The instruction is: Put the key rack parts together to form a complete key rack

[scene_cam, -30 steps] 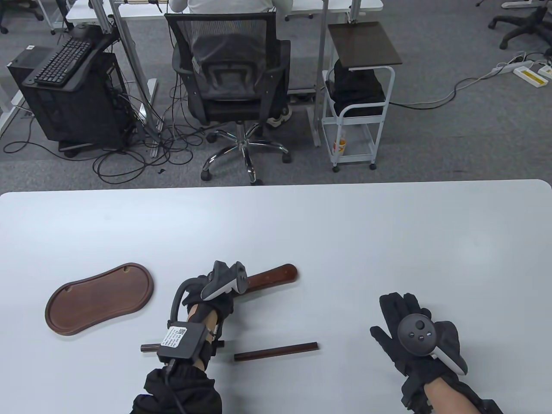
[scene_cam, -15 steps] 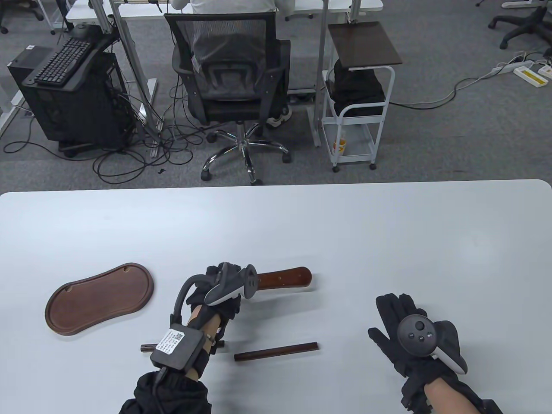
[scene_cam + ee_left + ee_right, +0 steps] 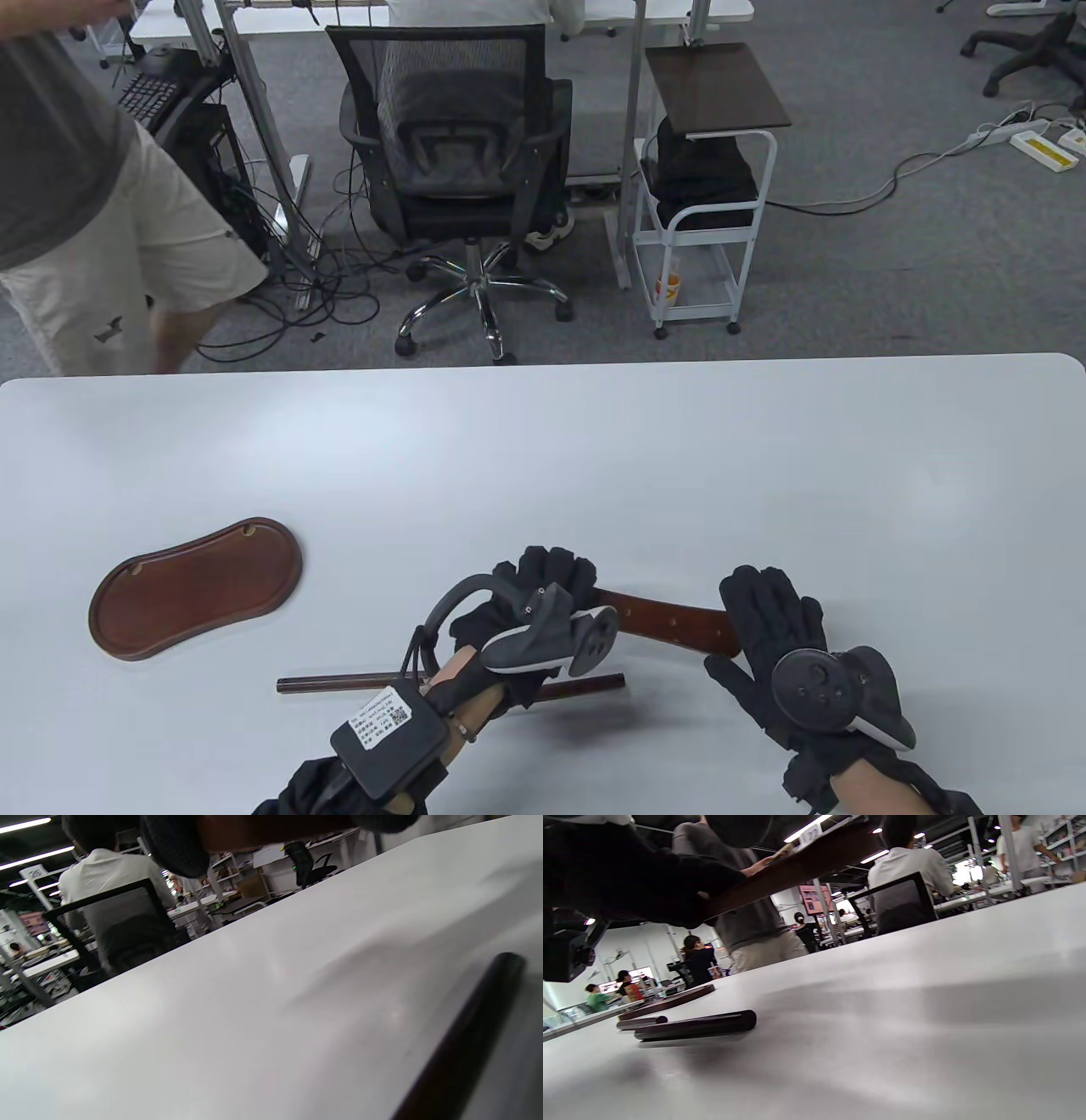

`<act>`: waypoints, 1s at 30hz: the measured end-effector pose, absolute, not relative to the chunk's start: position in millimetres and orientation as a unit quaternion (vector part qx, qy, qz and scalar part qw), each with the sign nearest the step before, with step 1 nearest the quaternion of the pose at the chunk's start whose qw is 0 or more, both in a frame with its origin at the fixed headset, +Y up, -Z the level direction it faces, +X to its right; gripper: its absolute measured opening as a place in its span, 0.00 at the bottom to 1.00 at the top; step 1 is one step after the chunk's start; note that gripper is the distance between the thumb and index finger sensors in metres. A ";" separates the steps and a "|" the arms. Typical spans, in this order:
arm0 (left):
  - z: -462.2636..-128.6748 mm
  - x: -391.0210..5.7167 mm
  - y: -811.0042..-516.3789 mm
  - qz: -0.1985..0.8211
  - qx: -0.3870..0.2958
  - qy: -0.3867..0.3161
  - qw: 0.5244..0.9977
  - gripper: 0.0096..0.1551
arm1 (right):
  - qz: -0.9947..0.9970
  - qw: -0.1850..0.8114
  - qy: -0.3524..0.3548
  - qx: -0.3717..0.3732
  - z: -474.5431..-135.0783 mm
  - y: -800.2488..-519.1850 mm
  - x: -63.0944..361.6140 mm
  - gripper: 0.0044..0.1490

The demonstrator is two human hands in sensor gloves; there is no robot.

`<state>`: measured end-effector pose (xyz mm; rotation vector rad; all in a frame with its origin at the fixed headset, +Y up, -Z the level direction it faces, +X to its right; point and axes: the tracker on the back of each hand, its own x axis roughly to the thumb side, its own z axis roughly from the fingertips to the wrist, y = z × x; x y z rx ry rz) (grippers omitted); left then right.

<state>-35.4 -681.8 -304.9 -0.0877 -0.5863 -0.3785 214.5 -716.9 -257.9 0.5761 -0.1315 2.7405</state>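
A long dark wooden hook bar is held off the table by my left hand, which grips its left end. From below it shows in the right wrist view and the left wrist view. My right hand lies with fingers stretched over the bar's right end; I cannot tell whether it grips. Two dark wooden rods lie on the white table under my left wrist. They also show in the right wrist view. An oval wooden tray lies at the left.
A person in a grey shirt and light shorts stands beyond the table's far left edge. An office chair and a white cart stand behind the table.
My left hand has lifted the bar and carried it right and nearer. My right hand has moved up onto the bar's right end. A person has walked in at the far left.
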 end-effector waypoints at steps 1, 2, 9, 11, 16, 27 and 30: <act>-300.1 -31.1 -681.5 -0.190 -0.031 -0.296 0.936 0.44 | 0.961 0.165 -0.049 0.217 -255.9 -715.5 211.9 0.52; -296.3 -28.3 -681.0 -0.188 -0.026 -0.304 0.934 0.44 | 0.959 0.161 -0.052 0.226 -254.3 -714.5 209.5 0.53; -282.8 -21.2 -677.9 -0.187 -0.011 -0.325 0.927 0.43 | 0.963 0.119 -0.054 0.236 -250.1 -714.2 201.6 0.56; -279.2 -21.9 -677.0 -0.183 -0.006 -0.330 0.926 0.43 | 0.962 0.098 -0.081 0.243 -247.9 -713.0 198.7 0.54; -276.4 -28.0 -674.2 -0.175 0.010 -0.333 0.927 0.43 | 0.954 0.082 -0.116 0.263 -244.1 -709.5 194.5 0.49; -276.2 -61.8 -663.3 -0.030 0.030 -0.325 0.945 0.43 | 0.946 0.134 -0.108 0.276 -246.0 -708.9 198.1 0.46; -277.3 -82.5 -659.0 -0.004 0.035 -0.299 0.954 0.44 | 0.945 0.162 -0.103 0.265 -247.9 -709.0 202.9 0.46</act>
